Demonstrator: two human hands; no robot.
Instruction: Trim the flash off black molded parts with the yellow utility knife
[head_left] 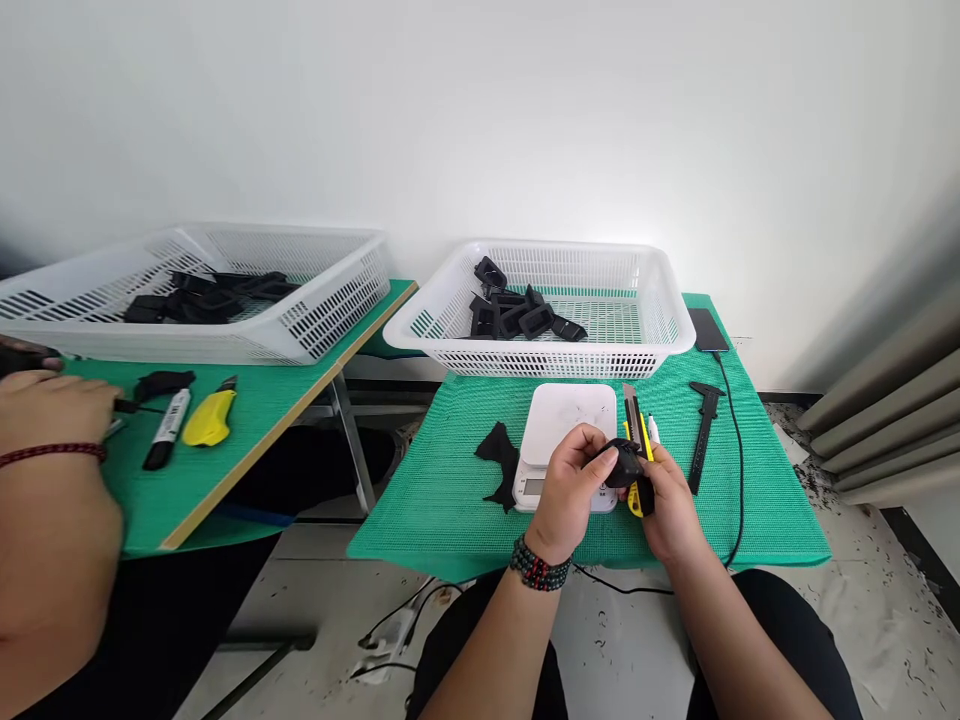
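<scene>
My left hand (pixel 566 490) is closed, thumb and fingers pinching a small black molded part (pixel 622 465) above the front of a white digital scale (pixel 566 420). On the other side of that part, my right hand (pixel 667 495) has its fingers closed on the black material. A yellow-and-black utility knife (pixel 634 425), blade pointing away from me, shows right behind the part; I cannot tell whether my right fingers touch it. Beside it a white pen (pixel 653 428) is partly covered. A ragged black scrap (pixel 501 466) lies left of the scale.
A white basket (pixel 544 358) with black parts stands behind the scale. To the right are a black caliper (pixel 703 437) and a cabled phone (pixel 707 330). On the left table, a co-worker's hand (pixel 64 410) is near a marker (pixel 168 428), a yellow cutter (pixel 211 417) and another basket (pixel 330 300).
</scene>
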